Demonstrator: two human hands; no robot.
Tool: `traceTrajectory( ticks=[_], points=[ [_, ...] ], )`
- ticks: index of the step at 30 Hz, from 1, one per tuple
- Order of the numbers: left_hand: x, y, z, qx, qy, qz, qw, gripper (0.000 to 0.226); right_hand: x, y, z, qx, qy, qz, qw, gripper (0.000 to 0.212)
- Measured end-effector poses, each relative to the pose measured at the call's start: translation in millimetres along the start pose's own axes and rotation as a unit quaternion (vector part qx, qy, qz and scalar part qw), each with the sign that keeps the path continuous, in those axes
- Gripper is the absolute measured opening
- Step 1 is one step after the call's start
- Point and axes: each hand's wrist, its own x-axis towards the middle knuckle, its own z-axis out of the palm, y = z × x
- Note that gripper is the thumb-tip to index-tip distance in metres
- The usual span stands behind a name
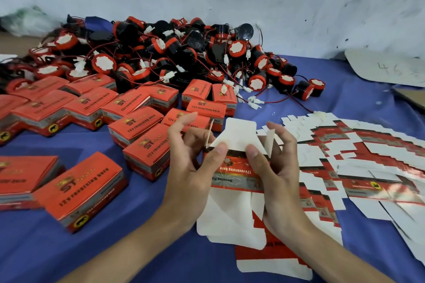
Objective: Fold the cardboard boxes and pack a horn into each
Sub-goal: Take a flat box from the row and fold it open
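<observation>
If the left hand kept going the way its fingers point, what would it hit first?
Probably the closed red boxes just beyond the left hand and its flat carton, though height above them is unclear; it may pass over to the horn pile.

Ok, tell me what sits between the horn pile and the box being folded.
Head view: closed red boxes and a few loose white plugs lie between the horn pile and the unfolded box.

A packing workshop: heaped horns (238, 49), boxes (138, 126), flat cartons (379, 151).
</observation>
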Motion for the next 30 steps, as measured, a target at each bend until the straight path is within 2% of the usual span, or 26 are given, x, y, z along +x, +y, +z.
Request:
traceTrajectory(
  ticks=[3,6,10,13,17,20,23,25,30],
  points=[
    [0.7,1.5,-0.8,0.019,-0.060,-0.031,0.998,0.029,0.4,-1.8,1.0,-0.042,-0.030,-0.042,0.998,0.031],
    [2.1,2.0,-2.9,0.020,-0.104,-0.069,0.992,0.027,0.1,-3.0,3.0,-0.054,-0.048,-0.042,0.997,0.029],
    [3.3,5.1,-3.8,0.041,-0.142,-0.088,0.985,0.048,-0.4,-2.9,2.5,-0.069,-0.055,-0.020,0.996,0.021],
    [3.9,8.9,-2.1,0.046,-0.125,-0.050,0.990,0.023,1.0,-3.9,3.0,-0.072,-0.060,0.001,0.996,0.013],
    [1.2,7.8,-1.5,0.092,-0.093,-0.002,0.991,0.018,1.7,-4.7,3.3,-0.102,-0.072,-0.027,0.992,0.022],
    [2.5,7.9,-1.9,0.082,-0.039,0.034,0.995,0.008,0.6,-5.8,1.3,-0.097,-0.093,-0.054,0.989,0.023],
    [6.9,8.3,-7.0,0.039,0.010,0.029,0.999,0.017,-3.4,-4.5,1.1,-0.088,-0.137,-0.042,0.986,0.022],
    [6.1,8.3,-7.3,0.095,0.002,0.068,0.993,0.012,-5.1,-4.2,3.5,-0.111,-0.126,-0.051,0.984,0.016],
    [2.6,1.5,-3.4,0.172,0.020,0.105,0.979,0.027,-4.5,-3.2,3.9,-0.136,-0.093,-0.073,0.984,0.019]
  ],
)
